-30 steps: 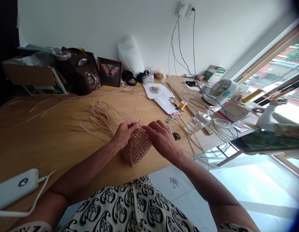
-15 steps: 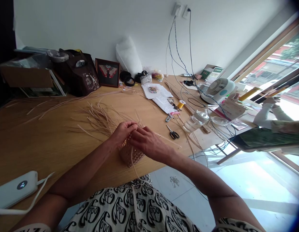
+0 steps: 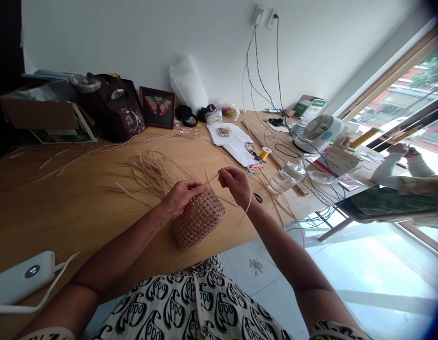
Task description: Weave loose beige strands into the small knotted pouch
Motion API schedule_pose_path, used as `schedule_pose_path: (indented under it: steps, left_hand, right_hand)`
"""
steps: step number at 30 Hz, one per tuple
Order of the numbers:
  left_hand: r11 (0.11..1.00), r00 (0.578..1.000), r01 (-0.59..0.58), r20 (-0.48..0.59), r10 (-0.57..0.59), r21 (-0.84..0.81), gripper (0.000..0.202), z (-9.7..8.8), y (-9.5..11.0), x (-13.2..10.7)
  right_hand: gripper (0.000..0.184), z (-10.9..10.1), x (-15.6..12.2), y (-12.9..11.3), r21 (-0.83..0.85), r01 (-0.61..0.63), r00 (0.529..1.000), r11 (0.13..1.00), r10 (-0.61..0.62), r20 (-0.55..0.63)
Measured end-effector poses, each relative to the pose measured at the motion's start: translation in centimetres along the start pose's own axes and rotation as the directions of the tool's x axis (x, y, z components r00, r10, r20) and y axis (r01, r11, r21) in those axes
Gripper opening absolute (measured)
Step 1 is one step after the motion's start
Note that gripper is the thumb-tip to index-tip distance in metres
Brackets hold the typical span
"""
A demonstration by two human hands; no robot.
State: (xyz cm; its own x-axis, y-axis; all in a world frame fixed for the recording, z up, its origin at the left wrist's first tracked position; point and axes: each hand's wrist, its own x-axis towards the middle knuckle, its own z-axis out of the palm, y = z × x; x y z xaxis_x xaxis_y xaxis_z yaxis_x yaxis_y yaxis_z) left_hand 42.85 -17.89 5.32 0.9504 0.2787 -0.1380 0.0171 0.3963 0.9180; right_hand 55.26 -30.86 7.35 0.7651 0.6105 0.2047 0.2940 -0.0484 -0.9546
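Note:
A tightly woven cane basket (image 3: 198, 219) rests on the wooden table (image 3: 63, 217), tilted, with loose strand ends at its rim. My left hand (image 3: 181, 198) grips its upper edge. My right hand (image 3: 236, 185) is raised just above and to the right of the basket, its fingers pinching a thin cane strand (image 3: 214, 178) that runs to the weave. Another pale strand (image 3: 248, 202) curves down past my right wrist. A pile of loose cane strands (image 3: 148, 174) lies beyond my left hand.
A power bank (image 3: 22, 278) with a white cable lies at the near left. Scissors (image 3: 257, 198) are mostly hidden behind my right wrist. Beyond stand a glass teapot (image 3: 287, 178), a desk fan (image 3: 320, 133), and papers (image 3: 229, 137). A co-worker's sleeved arm (image 3: 392, 167) shows at the right.
My right hand has lifted off the basket, moving up and right with a strand pinched in its fingers. More of the basket's weave now shows, and my wrist covers the scissors.

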Motion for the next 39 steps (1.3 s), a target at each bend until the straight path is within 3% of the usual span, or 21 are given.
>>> schedule_pose_path:
  steps: [3,5,8,10,12,16,19,22,27,30,34,39]
  left_hand:
    - [0.998,0.996,-0.014,-0.088,0.009,-0.066,0.029,0.0,-0.1,0.1]
    - [0.995,0.99,-0.038,-0.14,0.025,-0.09,0.03,-0.1,-0.1,0.3]
    - [0.992,0.978,-0.083,-0.2,0.062,-0.096,0.03,-0.2,-0.3,0.5]
    - [0.99,0.966,-0.119,-0.238,0.099,-0.075,0.029,-0.2,-0.5,0.7]
    - [0.987,0.953,-0.158,-0.267,0.143,-0.034,0.027,-0.2,-0.7,0.8]
    - [0.981,0.942,-0.187,-0.275,0.193,0.046,0.027,-0.1,-1.0,0.8]
    - [0.979,0.947,-0.194,-0.247,0.205,0.068,0.029,0.0,-1.0,0.6]
    - [0.976,0.953,-0.213,-0.211,0.219,0.048,0.029,0.0,-0.9,0.4]
    - [0.978,0.95,-0.208,-0.239,0.2,-0.007,0.026,0.2,-1.1,0.3]
    - [0.975,0.937,-0.223,-0.28,0.211,-0.013,0.025,0.4,-1.3,0.4]
    - [0.975,0.935,-0.223,-0.281,0.215,0.004,0.025,0.8,-1.5,0.3]
    - [0.969,0.93,-0.239,-0.27,0.248,0.068,0.023,0.8,-1.5,0.2]
  right_hand:
    - [0.034,-0.7,-0.3,0.8,0.181,-0.197,0.98,0.963,0.194,0.035]
    - [0.044,-1.4,-0.8,1.3,0.122,-0.259,0.964,0.958,0.249,0.093]
    - [0.048,-2.2,-2.2,0.9,-0.156,-0.098,0.965,0.983,0.132,0.228]
    - [0.041,-2.4,-3.3,-0.2,-0.347,0.079,0.959,0.935,0.024,0.283]
    - [0.029,-2.4,-4.1,-1.7,-0.459,0.181,0.943,0.87,-0.022,0.331]
    - [0.019,-1.0,-4.3,-3.6,-0.287,0.208,0.878,0.935,-0.048,0.476]
    - [0.017,0.8,-3.6,-3.6,-0.168,0.329,0.874,0.929,-0.232,0.428]
    - [0.014,2.2,-2.8,-3.1,-0.186,0.445,0.863,0.876,-0.363,0.353]
    - [0.015,2.9,-2.4,-2.2,-0.232,0.271,0.959,0.934,-0.243,0.143]
    - [0.011,2.6,-2.4,-2.0,-0.236,0.184,0.983,0.954,-0.179,0.044]
    - [0.012,2.1,-2.3,-2.0,-0.332,0.184,0.982,0.925,-0.16,0.1]
    - [0.014,1.8,-2.2,-2.5,-0.398,0.282,0.957,0.873,-0.227,0.181]
